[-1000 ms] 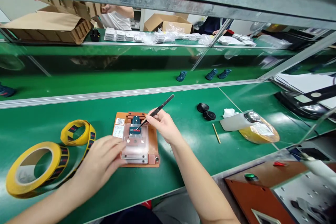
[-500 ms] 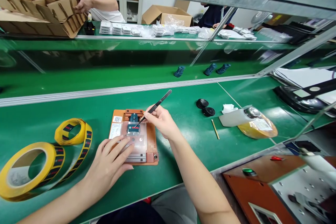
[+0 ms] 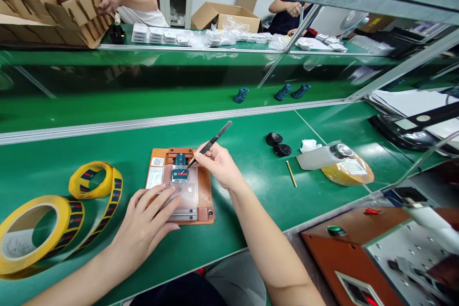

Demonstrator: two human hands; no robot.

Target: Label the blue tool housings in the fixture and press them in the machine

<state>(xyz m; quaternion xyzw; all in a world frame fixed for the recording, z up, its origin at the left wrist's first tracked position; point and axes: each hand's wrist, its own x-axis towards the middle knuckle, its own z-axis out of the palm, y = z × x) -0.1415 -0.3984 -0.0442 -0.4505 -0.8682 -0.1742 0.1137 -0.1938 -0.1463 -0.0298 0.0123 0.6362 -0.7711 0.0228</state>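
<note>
Green bench (image 3: pixel 261 181) beneath, right hand (image 3: pixel 218 164) pinches slanted tweezers (image 3: pixel 215 139); left hand (image 3: pixel 148 217) rests spread on orange fixture (image 3: pixel 205 192).

The left hand (image 3: pixel 145 222) hides part of the clear plate (image 3: pixel 187 198), and (at left) the large tape roll (image 3: pixel 63 229) is cropped.

On the green bench (image 3: pixel 247 153) lie a yellow label roll (image 3: pixel 63 221) at left, an orange fixture (image 3: pixel 205 191) near centre, two round black pieces (image 3: pixel 283 150) at right.
</note>
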